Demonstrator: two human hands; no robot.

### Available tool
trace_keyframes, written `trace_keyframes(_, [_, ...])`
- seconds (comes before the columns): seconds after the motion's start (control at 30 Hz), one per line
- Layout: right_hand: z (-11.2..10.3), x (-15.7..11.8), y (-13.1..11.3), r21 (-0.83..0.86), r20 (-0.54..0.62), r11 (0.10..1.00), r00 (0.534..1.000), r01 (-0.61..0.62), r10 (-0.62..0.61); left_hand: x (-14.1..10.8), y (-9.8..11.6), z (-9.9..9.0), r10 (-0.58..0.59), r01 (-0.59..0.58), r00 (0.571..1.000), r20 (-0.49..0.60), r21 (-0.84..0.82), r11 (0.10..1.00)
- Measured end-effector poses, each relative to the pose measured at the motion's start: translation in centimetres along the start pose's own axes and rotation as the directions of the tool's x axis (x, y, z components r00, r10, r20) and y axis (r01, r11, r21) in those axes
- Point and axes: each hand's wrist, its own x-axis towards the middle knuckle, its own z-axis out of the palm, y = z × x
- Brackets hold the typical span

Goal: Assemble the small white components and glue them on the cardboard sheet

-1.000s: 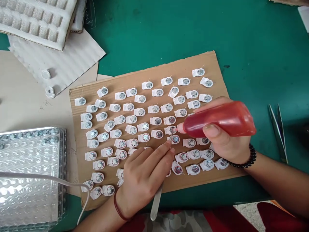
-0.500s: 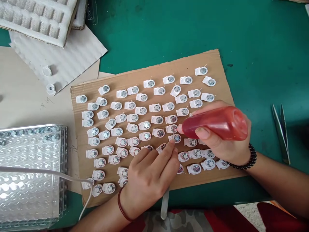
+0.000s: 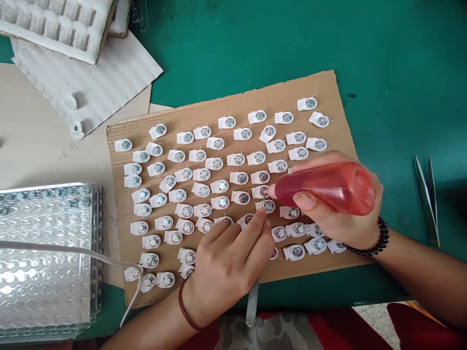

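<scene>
My right hand [image 3: 335, 214] is wrapped around a red squeeze bottle [image 3: 328, 187], tipped on its side with its nozzle pointing left. The nozzle's end is at a small white part with a round metal centre [image 3: 261, 191]; whether they touch is unclear. My left hand [image 3: 233, 257] is closed on slim metal tweezers [image 3: 252, 301], whose rear end sticks out below the palm. Their thin tip reaches the same white part, close to the nozzle. Many similar white parts stand in loose rows on a cardboard sheet [image 3: 219, 107], some hidden under my hands.
Another pair of tweezers [image 3: 426, 201] lies on the green table [image 3: 255, 43] at the right. Clear plastic trays [image 3: 44, 262] sit at the left, with a white cable [image 3: 83, 252] crossing over them. A foam-lined tray [image 3: 54, 24] and a white sheet [image 3: 109, 73] occupy the upper left.
The view has shifted slightly, so the board appears a little higher. Both hands keep their grips, with the nozzle and the tweezers' tip at the same white part.
</scene>
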Motion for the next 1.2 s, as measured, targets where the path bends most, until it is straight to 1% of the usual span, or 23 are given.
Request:
trace_keyframes(0.47, [0.08,0.23,0.05,-0.025,-0.037,0.999,0.999,0.037,-0.038,0.17,-0.05,0.00,-0.017,0.018,1.000,0.021,-0.051,0.999])
trace_keyframes(0.87, [0.02,0.18,-0.06,-0.041,-0.033,0.997,0.997,0.071,-0.072,-0.18,-0.17,0.13,-0.037,0.040,0.999,0.037,-0.111,0.993])
trace_keyframes(1.03, [0.13,0.35,0.13,-0.045,-0.057,0.989,0.988,0.144,-0.146,-0.23,-0.16,0.14,-0.049,0.052,0.998,0.028,-0.123,0.991])
trace_keyframes(1.2, [0.08,0.42,0.12,-0.060,-0.053,0.985,0.985,0.159,-0.163,-0.13,-0.10,0.08,-0.059,0.062,0.998,0.026,-0.132,0.989])
